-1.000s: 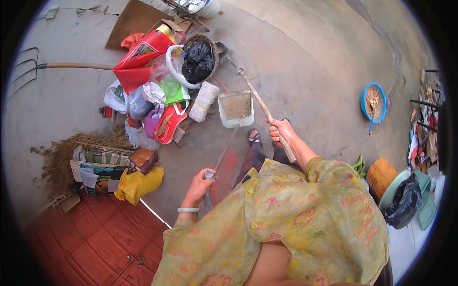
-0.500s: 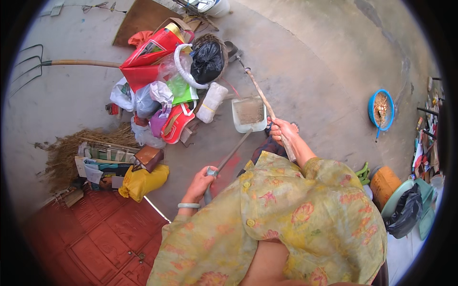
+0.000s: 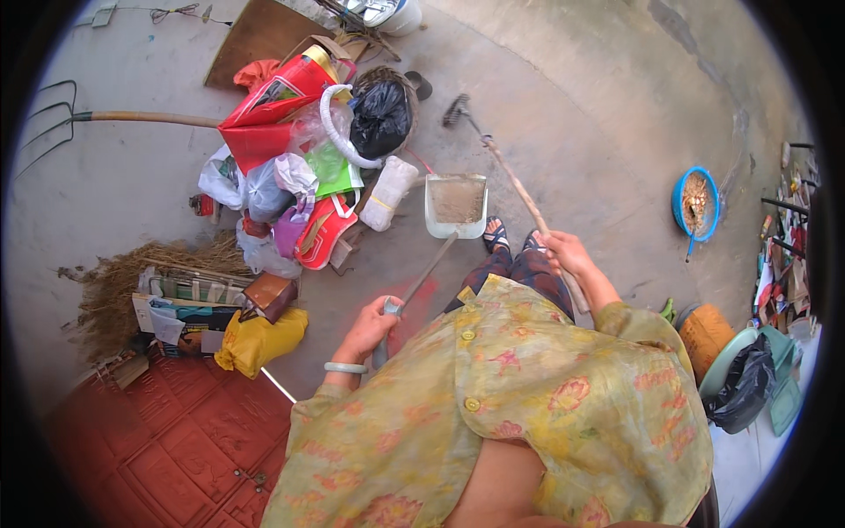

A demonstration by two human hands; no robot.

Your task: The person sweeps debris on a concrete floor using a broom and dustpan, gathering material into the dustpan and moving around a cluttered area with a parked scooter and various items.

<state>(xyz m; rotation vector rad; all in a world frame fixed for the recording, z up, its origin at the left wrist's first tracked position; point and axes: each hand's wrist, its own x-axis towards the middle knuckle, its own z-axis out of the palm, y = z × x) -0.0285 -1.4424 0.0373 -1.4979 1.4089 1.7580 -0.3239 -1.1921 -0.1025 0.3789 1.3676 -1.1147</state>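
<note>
My left hand (image 3: 373,327), with a pale bangle at its wrist, is closed round the grey handle of a long-handled dustpan (image 3: 432,222). The white pan rests on the floor just left of my feet, brown dirt spread inside it. My right hand (image 3: 568,253) grips the wooden shaft of what looks like a small rake (image 3: 515,174). Its dark head (image 3: 457,111) lies beyond the pan, apart from it, and the shaft slants back past my right hand. I cannot make out the head's teeth clearly.
Left of the pan is a heap of bags (image 3: 290,189), with a rolled white cloth (image 3: 389,194) nearest. A pitchfork (image 3: 145,115), straw (image 3: 114,286), a yellow bag (image 3: 261,341) and a red door (image 3: 189,431) lie farther left. At right stands a blue basin (image 3: 677,201) of scraps.
The rake head has swung right, away from the heap, and my right hand has moved right with the shaft. The dustpan stays by my feet, which now show more fully.
</note>
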